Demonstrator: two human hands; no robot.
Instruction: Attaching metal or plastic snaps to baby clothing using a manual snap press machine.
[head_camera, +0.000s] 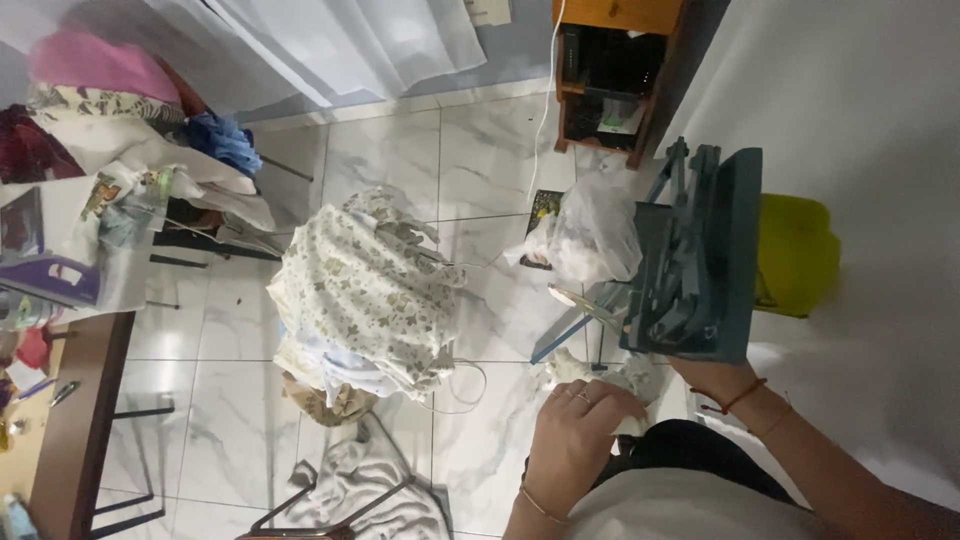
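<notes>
White marble-tiled floor (390, 160), sheer curtain (330, 45), wooden shelf (615, 70), perhaps a brown table (75, 420).

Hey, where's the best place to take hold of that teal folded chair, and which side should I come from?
Probably the flat outer panel edge of the teal folded chair, coming from its lower end, where the right hand already meets it. That edge looks straight and free, while the slats bunch along the chair's left side. The left hand rests on a pale cloth, so it seems occupied.

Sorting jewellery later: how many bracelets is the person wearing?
2: a thin gold bracelet on the left wrist, a red cord bracelet on the right wrist. More may be hidden.
</notes>
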